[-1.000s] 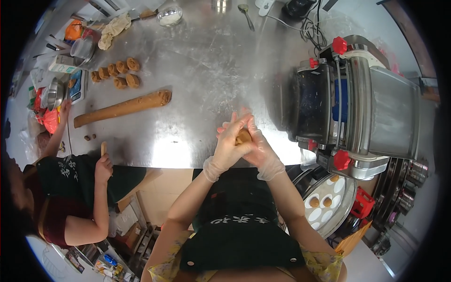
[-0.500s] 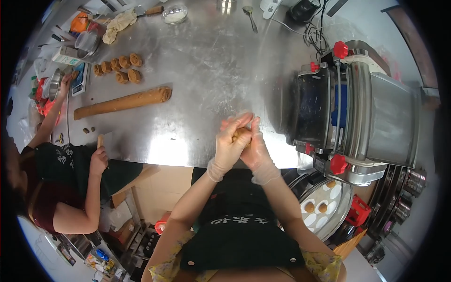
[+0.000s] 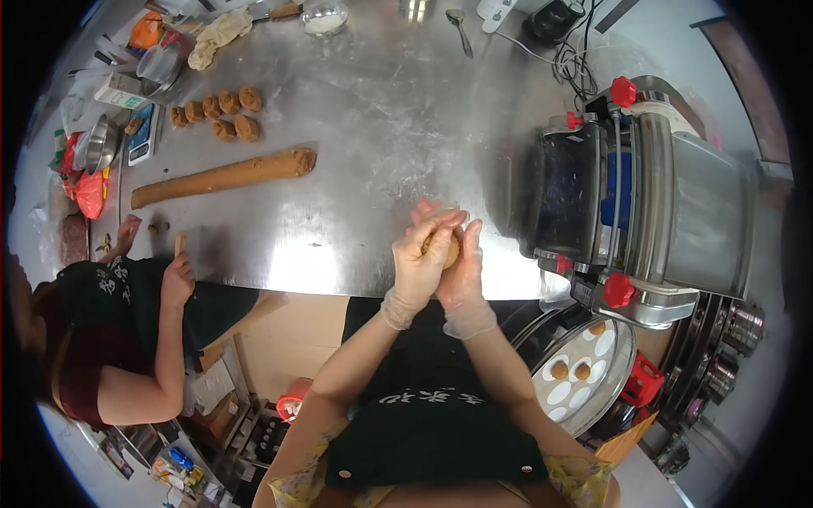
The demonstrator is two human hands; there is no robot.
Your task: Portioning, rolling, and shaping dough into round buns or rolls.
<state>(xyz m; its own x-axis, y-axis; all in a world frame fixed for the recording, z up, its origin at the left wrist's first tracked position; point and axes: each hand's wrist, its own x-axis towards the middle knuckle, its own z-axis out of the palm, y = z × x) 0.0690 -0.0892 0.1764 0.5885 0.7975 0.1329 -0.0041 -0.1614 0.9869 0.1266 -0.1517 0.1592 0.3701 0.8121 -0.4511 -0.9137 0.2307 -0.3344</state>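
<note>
In clear plastic gloves, my left hand and my right hand are cupped together just above the near edge of the steel table. Between the palms sits a brown dough ball, partly covered by the left fingers. Farther left on the table lies a long brown dough log. Beyond it stand several cut dough pieces in two short rows.
At left, a co-worker's hand holds a scraper by its wooden handle. A dough piece rests on a digital scale. On my right stand a roller machine and, below it, a round tray with white paper rounds and several dough balls.
My cupped hands have turned slightly, showing more of the dough ball. The co-worker's far hand has left the dough piece on the scale and drawn back to the table's near edge.
</note>
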